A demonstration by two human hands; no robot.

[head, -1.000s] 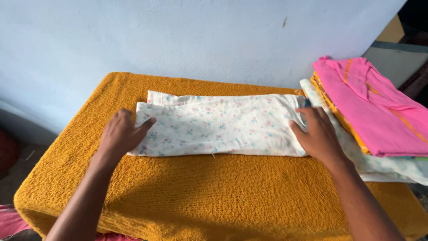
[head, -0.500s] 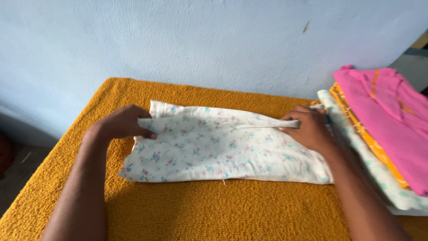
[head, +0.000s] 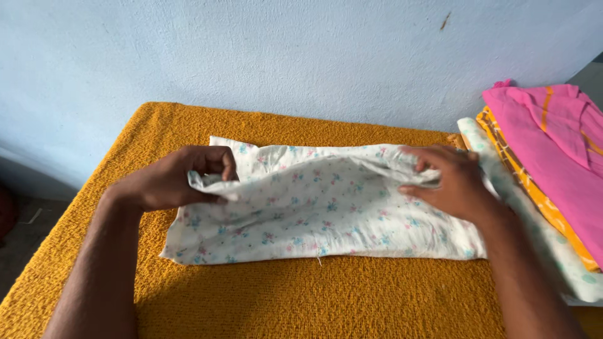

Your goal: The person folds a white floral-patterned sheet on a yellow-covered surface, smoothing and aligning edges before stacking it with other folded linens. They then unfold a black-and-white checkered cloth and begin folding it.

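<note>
A long white cloth with small pink and blue flowers (head: 314,220) lies across an orange textured cover (head: 282,301) on a table. My left hand (head: 173,181) pinches the upper layer at the cloth's left end and holds it lifted off the lower layer. At the right end, my right hand (head: 452,182) grips the same upper layer and holds it raised. The lifted edge sags between the two hands, above the flat layer below.
A stack of folded clothes sits at the right: a pink garment (head: 553,150) on top, an orange patterned one (head: 527,182) beneath, and a pale flowered one (head: 534,232) at the bottom. A pale blue wall (head: 251,56) stands right behind the table.
Both hands have gone from pressing flat on the folded cloth to pinching its far edge and lifting the top layer up and toward me. The camera shifted slightly.
</note>
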